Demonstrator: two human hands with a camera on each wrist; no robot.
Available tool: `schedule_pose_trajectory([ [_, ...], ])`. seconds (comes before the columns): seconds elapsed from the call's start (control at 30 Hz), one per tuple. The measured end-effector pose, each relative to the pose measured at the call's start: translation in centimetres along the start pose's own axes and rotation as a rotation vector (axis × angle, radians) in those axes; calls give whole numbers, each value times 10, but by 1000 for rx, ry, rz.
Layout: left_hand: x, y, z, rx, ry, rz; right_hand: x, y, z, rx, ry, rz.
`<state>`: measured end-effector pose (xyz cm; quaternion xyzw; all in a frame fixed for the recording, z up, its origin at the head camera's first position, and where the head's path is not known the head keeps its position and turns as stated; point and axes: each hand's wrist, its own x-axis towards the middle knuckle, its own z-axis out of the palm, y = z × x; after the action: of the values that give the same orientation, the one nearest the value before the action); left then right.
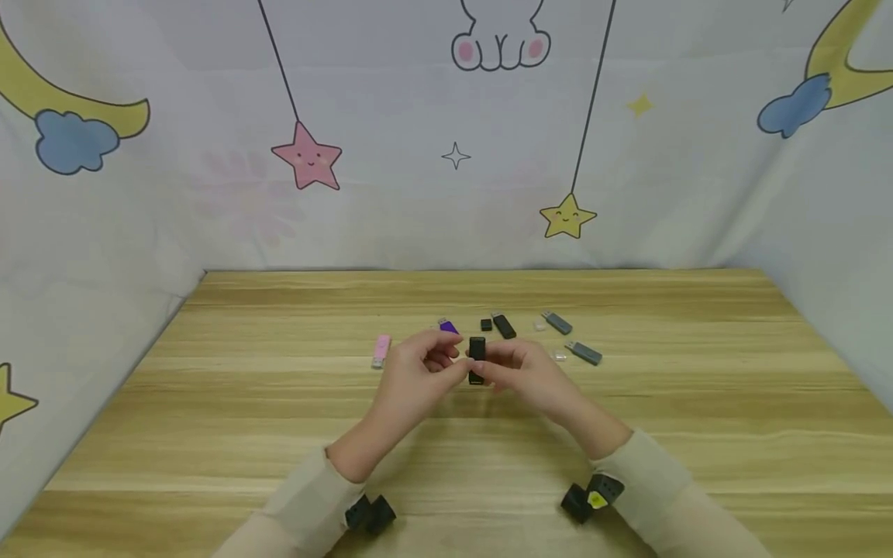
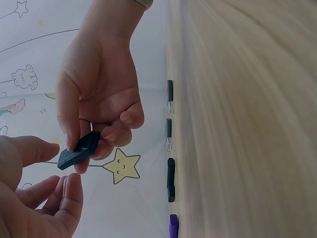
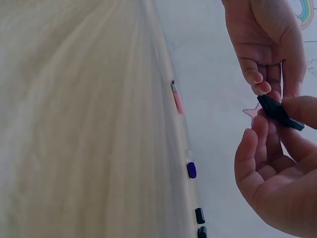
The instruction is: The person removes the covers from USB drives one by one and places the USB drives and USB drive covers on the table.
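Note:
Upright between both hands in the head view is a black USB flash drive; its lower part is partly covered by fingers. My right hand pinches it between thumb and fingers, clearest in the left wrist view, where the drive is tilted. My left hand is on the other side, thumb and fingers spread around the drive's near end. A small gap shows between the left fingertips and the drive in the left wrist view. Whether the held drive has its cap on is hard to tell.
Behind the hands on the wooden table lie a pink drive, a purple drive, and a black drive beside a black cap. Two grey drives lie right, near clear caps. A printed cloth stands behind.

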<state>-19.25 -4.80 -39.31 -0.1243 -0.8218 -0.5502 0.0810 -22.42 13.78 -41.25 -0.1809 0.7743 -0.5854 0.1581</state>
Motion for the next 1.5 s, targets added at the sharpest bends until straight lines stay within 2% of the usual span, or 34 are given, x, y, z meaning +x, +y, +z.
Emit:
schedule_pose_trajectory([
  [0.27,2,-2,-3,-37,-30,-24,-2,-5,-4,-91,-151,-62],
  [0.37,2,-3,-4,-36,-42,-21,-2,-5,-5,-108,-188,-59],
  [0.6,-1,-4,-7,-18,-108,-10,-3,-4,-6,-146,-257,-120],
  [0.77,-1,-6,-9,-7,-174,9,-5,-5,-7,-160,-273,-124],
  [1.07,-1,-6,-11,6,-240,-37,-8,-5,-7,-191,-252,-145],
  [1.3,0,-8,-10,-34,-319,-73,-10,-3,-9,-199,-219,-134],
  [1.5,-1,-12,-12,-55,-344,-70,-9,-5,-9,-222,-234,-173],
])
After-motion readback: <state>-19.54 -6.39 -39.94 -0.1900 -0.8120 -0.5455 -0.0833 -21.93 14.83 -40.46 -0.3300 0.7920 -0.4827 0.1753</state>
